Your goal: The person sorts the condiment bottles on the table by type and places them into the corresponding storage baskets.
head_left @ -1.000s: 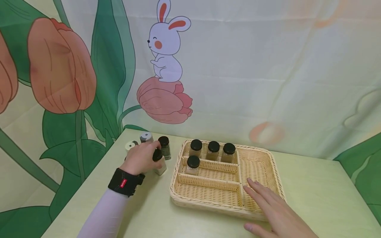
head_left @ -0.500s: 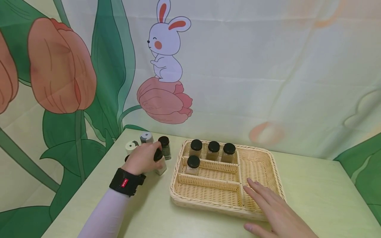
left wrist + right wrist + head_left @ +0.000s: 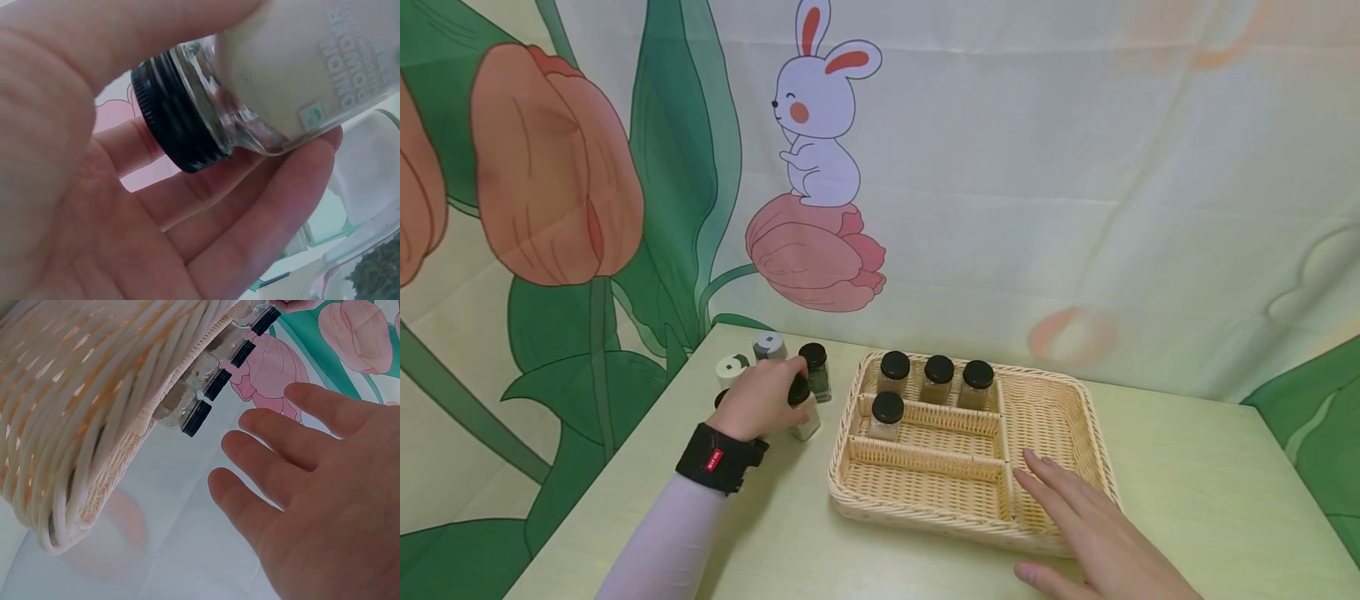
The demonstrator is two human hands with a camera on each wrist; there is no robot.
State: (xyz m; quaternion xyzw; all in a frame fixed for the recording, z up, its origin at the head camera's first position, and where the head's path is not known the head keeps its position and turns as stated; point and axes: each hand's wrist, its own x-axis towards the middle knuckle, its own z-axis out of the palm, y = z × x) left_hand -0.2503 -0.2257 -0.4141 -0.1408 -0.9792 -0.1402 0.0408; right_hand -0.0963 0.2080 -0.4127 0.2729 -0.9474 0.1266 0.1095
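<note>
My left hand (image 3: pixel 758 404) grips a glass spice jar (image 3: pixel 807 421) with a black lid at the table's left. In the left wrist view the jar's label reads onion powder, with thumb and fingers around its body. A black-lidded jar (image 3: pixel 817 375) of green herb stands just behind it. Two pale-topped containers (image 3: pixel 769 345) stand beyond the hand, and another dark lid is mostly hidden by it. My right hand (image 3: pixel 1093 537), fingers extended, lies by the near right corner of the wicker basket (image 3: pixel 917 518); whether it touches the rim cannot be told.
Three black-lidded jars (image 3: pixel 937 379) stand in the basket's back left compartment, and one more jar (image 3: pixel 886 417) is at the left of the middle compartment. Wicker dividers (image 3: pixel 925 452) part the sections. A printed cloth (image 3: pixel 1000 208) hangs behind the table (image 3: pixel 1210 475).
My left hand and wrist have shifted very slightly to the right, still gripping the jar. The right hand and the basket have stayed put.
</note>
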